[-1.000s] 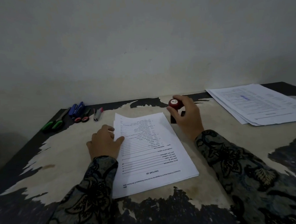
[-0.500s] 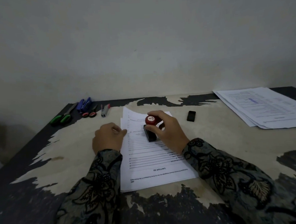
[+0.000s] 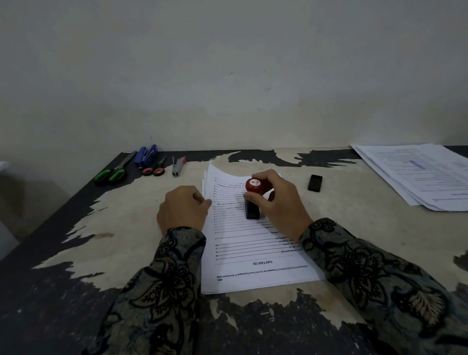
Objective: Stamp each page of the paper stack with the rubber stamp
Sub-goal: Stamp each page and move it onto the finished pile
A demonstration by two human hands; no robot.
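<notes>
Since half a second ago little is changed: the rubber stamp (image 3: pixel 253 200) was already held on the top page, and it is now seen set a little nearer the middle of the sheet, with its dark base down on the printed lines. A second ago it was held off the paper, over the bare table beyond the stack's far right corner.

The stamp is gripped by the right hand (image 3: pixel 279 202), fingers curled over the red knob from behind and the thumb laid against its near side; the wrist is stretched over the page's right part. The left hand (image 3: pixel 184 209) is laid knuckles-up at the left edge of the paper stack (image 3: pixel 248 258), its fingers loosely bent and the fingertips pressed on the margin.

The stack lies on the worn table (image 3: pixel 122 237) in front of the person. A small black cap (image 3: pixel 315 183) is seen to the right, apart from the stack. Further right a second pile of papers (image 3: pixel 428 175) is spread. At the far left edge two pairs of scissors (image 3: pixel 113 172) and staplers (image 3: pixel 146 156) are lined up.
</notes>
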